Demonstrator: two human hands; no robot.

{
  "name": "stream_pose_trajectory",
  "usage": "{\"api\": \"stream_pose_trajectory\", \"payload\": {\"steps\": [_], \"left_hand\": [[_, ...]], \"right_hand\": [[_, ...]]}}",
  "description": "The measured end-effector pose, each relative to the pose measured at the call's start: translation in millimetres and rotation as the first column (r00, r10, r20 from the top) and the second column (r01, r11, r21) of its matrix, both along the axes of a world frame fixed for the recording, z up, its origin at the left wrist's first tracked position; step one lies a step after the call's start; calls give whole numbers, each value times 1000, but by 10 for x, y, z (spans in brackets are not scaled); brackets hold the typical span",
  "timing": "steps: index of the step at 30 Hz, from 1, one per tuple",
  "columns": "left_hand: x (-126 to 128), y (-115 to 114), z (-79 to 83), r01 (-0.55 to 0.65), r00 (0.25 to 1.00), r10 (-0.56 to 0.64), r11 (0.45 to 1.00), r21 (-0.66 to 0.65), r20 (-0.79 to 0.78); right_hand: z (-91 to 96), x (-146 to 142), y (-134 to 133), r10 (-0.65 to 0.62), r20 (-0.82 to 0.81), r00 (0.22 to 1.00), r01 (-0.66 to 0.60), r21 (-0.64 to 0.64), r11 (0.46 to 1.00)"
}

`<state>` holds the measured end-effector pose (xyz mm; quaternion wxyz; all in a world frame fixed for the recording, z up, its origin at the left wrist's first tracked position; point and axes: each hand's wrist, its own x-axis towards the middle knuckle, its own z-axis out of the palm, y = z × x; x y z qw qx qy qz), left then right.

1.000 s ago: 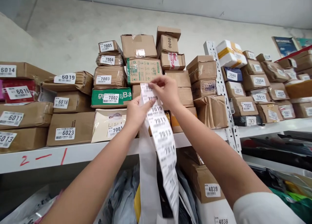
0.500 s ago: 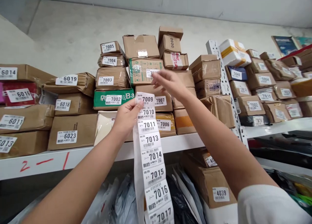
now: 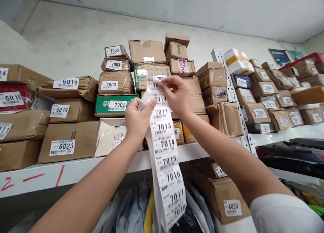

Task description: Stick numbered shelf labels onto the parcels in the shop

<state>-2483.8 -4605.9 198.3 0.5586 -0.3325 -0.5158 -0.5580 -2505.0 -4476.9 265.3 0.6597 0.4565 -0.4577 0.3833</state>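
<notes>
A long strip of white number labels [image 3: 164,141] hangs down in the middle of the view, printed from about 7010 at the top to 7018 near the bottom. My left hand [image 3: 138,118] is closed on its upper part, with the thumb across the front. At the very top, my right hand [image 3: 178,94] pinches the edge of the uppermost label [image 3: 153,85], whose number is partly hidden by the fingers. Behind the hands stands a green-printed carton [image 3: 144,76] with a label at its lower right. Left of the hands is a green box [image 3: 131,99] labelled 7002.
Stacked brown cartons, many labelled, line a white shelf [image 3: 83,170] marked in red. A perforated upright [image 3: 229,87] divides it from another loaded shelf at the right. Below are plastic-wrapped parcels [image 3: 131,206] and a carton [image 3: 215,196] labelled 4039.
My right hand has come from the green-printed carton's label back to the strip's top and now pinches it. The left hand and strip have shifted right, and the view has moved slightly.
</notes>
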Motion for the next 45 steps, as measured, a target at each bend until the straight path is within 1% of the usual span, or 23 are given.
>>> {"api": "stream_pose_trajectory", "payload": {"steps": [2,6,8,10,13,16,19,22,24,27,28,31,32,34,35,36,37,38,39,40,41,42,45], "left_hand": [[60,-97,-61,-29,1000,29,999,-17,7],[131,-374,-170,-70,997,70,998,-4,-31],[140,-513,-204,-83,996,83,997,0,-25],[139,-623,-228,-88,996,88,996,-10,-9],[143,-712,-256,-90,996,90,996,-9,-11],[172,-728,-280,-71,997,71,997,-15,-17],[225,-710,-304,-65,997,65,998,-24,-30],[273,-673,-340,-41,999,41,999,-16,-25],[299,-629,-369,-13,1000,13,1000,-22,-6],[343,-526,-402,1,1000,-1,999,-34,13],[361,-486,-408,-1,1000,2,999,-37,15],[421,-377,-422,5,1000,-4,999,-41,23],[439,-352,-434,17,999,-16,999,-46,33],[465,-319,-487,44,997,-39,997,-69,67],[471,-306,-530,54,995,-47,995,-86,85],[471,-290,-585,58,994,-47,993,-106,97],[465,-265,-648,54,994,-41,991,-125,106],[455,-227,-715,53,993,-37,988,-143,113],[441,-172,-783,59,992,-39,986,-158,124],[425,-101,-847,74,989,-50,983,-168,140],[408,-13,-906,100,984,-70,979,-177,165],[391,88,-957,137,976,-103,974,-180,190],[344,412,-1082,249,946,-191,945,-211,262]], "right_hand": [[441,-7,-77,-119,-17,993,118,-61,991],[1444,-28,-274,-361,-39,932,357,-73,931],[1775,-47,-337,-441,-4,898,440,-71,895],[1937,-77,-350,-490,43,871,492,-64,868],[1956,-109,-310,-540,71,839,544,-42,838],[1852,-58,-299,-587,88,805,592,-44,805],[1697,55,-393,-661,134,738,673,-88,734],[1542,109,-534,-722,95,685,726,-170,666],[1489,70,-587,-713,64,698,705,-240,668],[1528,-66,-540,-671,-7,741,640,-292,710],[1558,-110,-494,-682,-61,729,649,-254,717],[1563,-144,-315,-703,-155,694,710,-15,704],[1493,-104,-251,-682,-137,718,692,41,721],[1188,58,-118,-568,-73,819,573,62,818],[954,169,-45,-476,-71,876,480,57,875],[675,287,36,-369,-70,927,375,109,921],[367,400,123,-260,-32,965,261,222,940],[49,497,215,-162,50,986,133,370,919],[-260,569,309,-91,157,983,1,497,868],[-544,613,402,-53,256,965,-104,564,819],[-793,627,492,-19,305,952,-161,553,817],[-1001,615,576,6,319,948,-180,519,836],[-1408,473,799,48,329,943,-189,410,892]]}}
